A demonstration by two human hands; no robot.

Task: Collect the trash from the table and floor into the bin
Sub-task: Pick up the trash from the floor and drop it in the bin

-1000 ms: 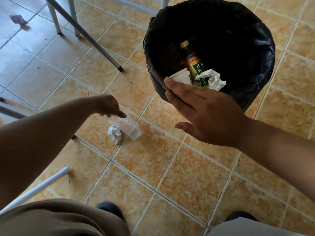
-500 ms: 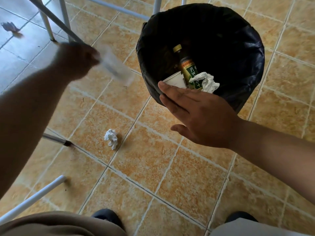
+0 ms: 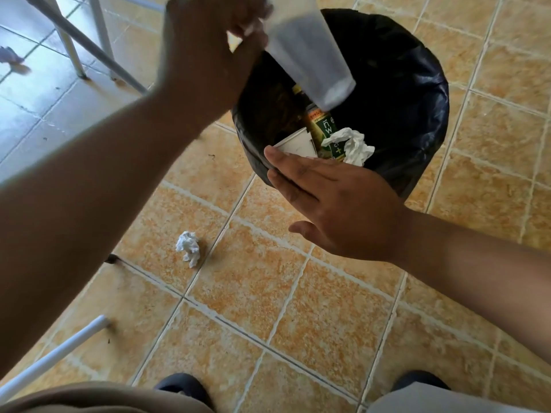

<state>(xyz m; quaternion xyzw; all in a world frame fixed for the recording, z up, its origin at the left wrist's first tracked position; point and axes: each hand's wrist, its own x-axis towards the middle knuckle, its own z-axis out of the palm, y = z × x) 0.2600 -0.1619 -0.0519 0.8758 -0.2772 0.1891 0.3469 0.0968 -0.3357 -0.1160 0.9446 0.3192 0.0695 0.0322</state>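
Left hand (image 3: pixel 208 49): fingers curled round blurred clear cup (image 3: pixel 310 58), above bin's (image 3: pixel 417 84) 11 o'clock rim.
Right hand (image 3: pixel 337 210): fingers straight, empty, over 7 o'clock rim.
In bin: bottle (image 3: pixel 323 129), tissue (image 3: pixel 354 146), paper cup (image 3: pixel 298 144).
Bottle label: green, script unreadable, tissue covering part.
Floor: floor tissue (image 3: pixel 188 248), 8 o'clock of bin.

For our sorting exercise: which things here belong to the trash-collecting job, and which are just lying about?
Job: clear cup in left hand, black bin, crumpled tissue on floor, purple scrap far left.
Not the job: metal table legs, white pole, dark shoes.
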